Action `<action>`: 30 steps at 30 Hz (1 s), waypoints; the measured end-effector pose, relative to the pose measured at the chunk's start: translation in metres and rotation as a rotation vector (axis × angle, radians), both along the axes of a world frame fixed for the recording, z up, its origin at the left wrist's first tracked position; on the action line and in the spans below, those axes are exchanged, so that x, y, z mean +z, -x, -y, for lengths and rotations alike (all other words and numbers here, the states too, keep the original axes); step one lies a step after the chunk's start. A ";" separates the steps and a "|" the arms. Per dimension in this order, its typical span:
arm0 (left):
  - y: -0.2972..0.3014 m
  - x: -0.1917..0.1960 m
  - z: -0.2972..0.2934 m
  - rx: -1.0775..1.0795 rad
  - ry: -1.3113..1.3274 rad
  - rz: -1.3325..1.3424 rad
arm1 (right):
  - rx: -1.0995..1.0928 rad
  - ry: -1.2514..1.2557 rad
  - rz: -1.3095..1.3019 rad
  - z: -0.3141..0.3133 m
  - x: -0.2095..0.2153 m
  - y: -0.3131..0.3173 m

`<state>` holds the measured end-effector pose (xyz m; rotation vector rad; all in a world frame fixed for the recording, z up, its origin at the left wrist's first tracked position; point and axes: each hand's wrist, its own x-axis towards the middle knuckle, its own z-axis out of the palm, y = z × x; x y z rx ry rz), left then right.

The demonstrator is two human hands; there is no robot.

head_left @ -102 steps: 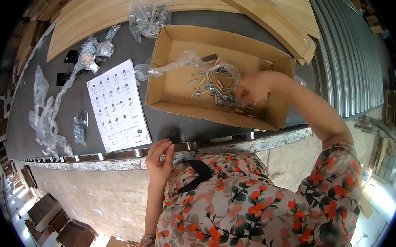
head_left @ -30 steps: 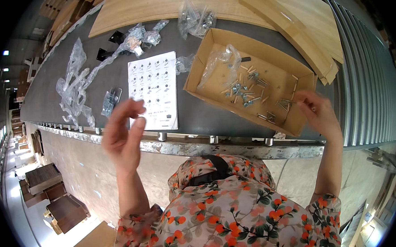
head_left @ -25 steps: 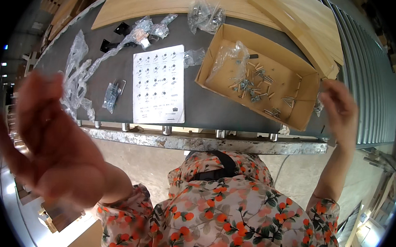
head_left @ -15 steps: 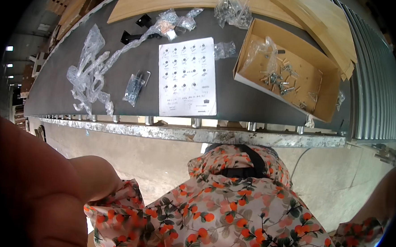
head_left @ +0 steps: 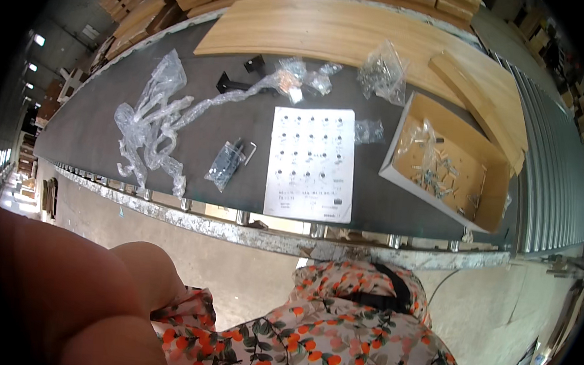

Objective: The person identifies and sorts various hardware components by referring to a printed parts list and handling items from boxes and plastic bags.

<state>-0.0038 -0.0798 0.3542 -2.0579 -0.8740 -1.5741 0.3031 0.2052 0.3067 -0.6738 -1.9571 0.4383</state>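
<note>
My raised left arm [head_left: 68, 290] fills the lower left corner, large and close, bent below its floral sleeve [head_left: 196, 306]. No fingers of my left hand show, and my right hand is outside the picture. In front of me on the dark table lies a white printed sheet [head_left: 310, 163] with rows of small part drawings. To its left are a clear bag of dark hardware [head_left: 225, 166] and a bent hex key [head_left: 250, 154]. An open cardboard box [head_left: 498, 154] on the right holds loose screws, dowels and fittings [head_left: 437, 180]. Neither hand is seen touching anything.
Crumpled clear plastic wrap [head_left: 153, 116] spreads over the table's left side. Behind the sheet lie black brackets [head_left: 234, 82] and a bag of metal parts [head_left: 382, 73]. A wooden board [head_left: 300, 27] spans the back; metal rollers [head_left: 557, 163] run along the right.
The view has tilted up and shifted left, so the table's contents sit lower and further right in the picture. My right arm has left the lower right side. Objects on the table have not moved.
</note>
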 end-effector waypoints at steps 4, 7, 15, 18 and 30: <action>0.009 -0.008 0.005 0.024 -0.012 0.010 | 0.011 0.013 -0.014 0.001 -0.006 0.011; 0.012 -0.008 0.004 0.035 0.000 0.015 | 0.013 0.030 -0.017 0.002 -0.005 0.013; 0.025 -0.010 -0.003 0.042 -0.004 0.035 | 0.052 0.039 -0.015 0.000 0.001 0.035; 0.028 -0.014 -0.006 0.038 -0.001 0.038 | 0.049 0.048 -0.018 -0.001 0.000 0.037; 0.043 -0.018 -0.011 0.043 0.011 0.064 | 0.062 0.072 -0.024 -0.002 0.000 0.056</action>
